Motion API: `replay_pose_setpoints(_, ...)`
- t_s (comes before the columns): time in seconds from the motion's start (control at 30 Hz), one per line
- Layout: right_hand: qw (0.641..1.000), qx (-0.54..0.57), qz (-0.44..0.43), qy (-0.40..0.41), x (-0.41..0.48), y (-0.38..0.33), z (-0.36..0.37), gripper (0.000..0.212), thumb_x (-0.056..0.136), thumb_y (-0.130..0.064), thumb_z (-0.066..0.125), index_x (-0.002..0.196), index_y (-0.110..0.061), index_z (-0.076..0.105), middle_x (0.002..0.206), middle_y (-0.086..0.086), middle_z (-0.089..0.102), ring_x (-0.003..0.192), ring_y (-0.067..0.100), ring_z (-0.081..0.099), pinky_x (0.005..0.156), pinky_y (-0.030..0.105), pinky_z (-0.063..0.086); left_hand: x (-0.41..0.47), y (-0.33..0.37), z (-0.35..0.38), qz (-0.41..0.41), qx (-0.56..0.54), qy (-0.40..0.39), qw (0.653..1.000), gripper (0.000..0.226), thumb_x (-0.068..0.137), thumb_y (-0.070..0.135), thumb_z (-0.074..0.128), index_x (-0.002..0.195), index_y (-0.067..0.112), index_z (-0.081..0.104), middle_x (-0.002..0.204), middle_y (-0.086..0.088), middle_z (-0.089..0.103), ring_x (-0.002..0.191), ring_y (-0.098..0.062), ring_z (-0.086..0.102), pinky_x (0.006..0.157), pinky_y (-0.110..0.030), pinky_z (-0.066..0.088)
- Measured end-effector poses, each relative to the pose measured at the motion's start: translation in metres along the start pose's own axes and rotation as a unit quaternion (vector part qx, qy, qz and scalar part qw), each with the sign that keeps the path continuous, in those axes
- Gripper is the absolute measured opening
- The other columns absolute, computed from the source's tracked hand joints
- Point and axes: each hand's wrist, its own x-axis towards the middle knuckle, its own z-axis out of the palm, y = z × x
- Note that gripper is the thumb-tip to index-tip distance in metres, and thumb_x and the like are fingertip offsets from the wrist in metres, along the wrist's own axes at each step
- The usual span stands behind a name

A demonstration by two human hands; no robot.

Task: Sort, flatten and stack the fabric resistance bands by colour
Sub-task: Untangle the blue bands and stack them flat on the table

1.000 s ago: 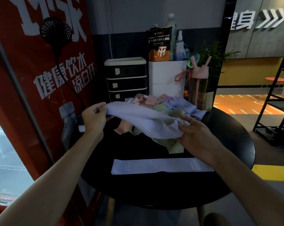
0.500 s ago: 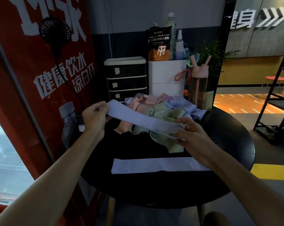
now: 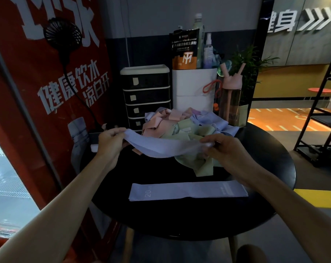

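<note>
Holding a lilac band (image 3: pixel 161 148) by its two ends, we have it up in the air just in front of the heap (image 3: pixel 180 128) of pink, green and lilac bands. The left hand (image 3: pixel 111 141) pinches the left end, its fingers (image 3: pixel 119 130) curled over the edge of the fabric. The right hand (image 3: pixel 223 150) pinches the right end between thumb and fingers. A second lilac band (image 3: pixel 187 190) lies flat on the table (image 3: pixel 265 168) well in front of the heap, on our side of it.

We judge the held band to be light, soft and limp, since its middle sags in a shallow belly between the hands. It looks like a doubled loop of woven elastic, so the two layers will likely slide out of line unless we keep hold of the folded ends. Gripping there and drawing the ends gently apart should square it. Pulled too hard, it would probably spring back on release. The cloth seems grippy enough for a plain pinch and nothing about it looks fragile.

A second ago the band was broad and rumpled, draped against the front of the heap with the right hand low. Half a second ago it was a narrow, taut strip sloping down to the right. Now the right hand has risen, the hands sit nearly level and the band has gone slack. The heap and the flat band have not moved.
</note>
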Motion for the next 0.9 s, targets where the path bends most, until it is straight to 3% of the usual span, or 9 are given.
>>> replay_pose_setpoints(0.1,0.987,-0.127,-0.102,0.019,0.018,-0.015,0.008,0.017,0.095,-0.017,0.058,0.091,-0.003,0.067,0.088,0.012,0.059,0.081,0.017,0.06,0.067,0.027,0.051,-0.01,0.001,0.004,0.026,0.119,-0.016,0.992,0.026,0.096,0.002,0.051,0.117,0.004,0.066,0.099,-0.004,0.063,0.087,-0.013,0.061,0.084,-0.03,0.055)
replay_pose_setpoints(0.23,0.986,-0.104,-0.128,0.006,0.04,-0.032,0.024,0.013,0.093,-0.011,0.063,0.082,-0.006,0.068,0.072,-0.007,0.058,0.062,-0.003,0.053,0.056,0.011,0.043,-0.043,0.032,0.017,0.162,0.157,-0.097,0.969,0.016,0.1,0.017,0.056,0.098,0.025,0.07,0.098,0.008,0.069,0.091,-0.002,0.063,0.08,-0.016,0.048)
replay_pose_setpoints(0.33,0.991,-0.064,-0.117,0.013,0.05,-0.038,0.035,0.008,0.089,-0.01,0.068,0.081,-0.01,0.07,0.069,-0.009,0.061,0.057,-0.006,0.051,0.055,0.008,0.04,-0.066,0.055,0.027,0.165,0.118,-0.224,0.953,0.017,0.098,0.03,0.059,0.106,0.022,0.072,0.104,-0.002,0.073,0.094,-0.015,0.07,0.077,-0.035,0.053)
replay_pose_setpoints(0.43,0.994,-0.019,-0.111,0.018,0.055,-0.045,0.041,0.009,0.084,-0.007,0.073,0.08,-0.012,0.067,0.073,-0.002,0.066,0.059,-0.006,0.056,0.057,0.01,0.044,-0.074,0.066,0.034,0.202,0.129,-0.271,0.932,0.024,0.095,0.031,0.065,0.116,0.02,0.071,0.101,-0.008,0.074,0.085,-0.045,0.066,0.066,-0.057,0.052)
replay_pose_setpoints(0.57,0.996,-0.002,-0.09,0.02,0.054,-0.047,0.042,0.021,0.084,-0.007,0.073,0.095,-0.009,0.055,0.073,-0.006,0.065,0.058,-0.012,0.057,0.054,0.006,0.042,-0.075,0.073,0.041,0.227,0.155,-0.267,0.924,0.012,0.092,0.014,0.069,0.103,0.01,0.073,0.098,-0.018,0.073,0.08,-0.033,0.068,0.07,-0.043,0.056)
replay_pose_setpoints(0.67,0.997,-0.011,-0.08,0.017,0.054,-0.044,0.041,0.029,0.087,-0.009,0.071,0.108,-0.011,0.051,0.078,-0.009,0.06,0.06,-0.014,0.055,0.053,0.005,0.041,-0.076,0.074,0.047,0.239,0.135,-0.245,0.93,0.006,0.093,0.005,0.066,0.095,0.006,0.072,0.092,-0.009,0.073,0.081,-0.016,0.069,0.074,-0.033,0.058)
replay_pose_setpoints(0.77,0.997,-0.049,-0.064,0.001,0.053,-0.041,0.043,0.011,0.09,-0.009,0.066,0.091,0.0,0.06,0.079,0.017,0.061,0.061,0.01,0.054,0.054,0.011,0.04,-0.075,0.078,0.051,0.23,0.091,-0.218,0.944,0.008,0.097,0.006,0.06,0.094,0.009,0.066,0.078,0.003,0.068,0.067,-0.001,0.061,0.064,-0.02,0.049)
replay_pose_setpoints(0.83,0.996,-0.068,-0.065,0.001,0.052,-0.041,0.046,0.019,0.092,-0.008,0.061,0.089,0.011,0.061,0.084,0.03,0.06,0.067,0.031,0.051,0.056,0.021,0.038,-0.074,0.08,0.052,0.23,0.103,-0.229,0.94,0.007,0.095,0.007,0.064,0.099,0.012,0.066,0.084,0.0,0.07,0.073,-0.007,0.064,0.065,-0.022,0.052)
replay_pose_setpoints(0.9,0.996,-0.043,-0.075,0.009,0.051,-0.046,0.046,0.015,0.093,-0.003,0.058,0.079,0.004,0.062,0.071,0.013,0.061,0.059,0.016,0.053,0.055,0.018,0.04,-0.074,0.082,0.053,0.255,0.147,-0.241,0.925,0.011,0.091,0.007,0.069,0.102,0.01,0.069,0.093,-0.009,0.073,0.081,-0.02,0.067,0.073,-0.031,0.056)
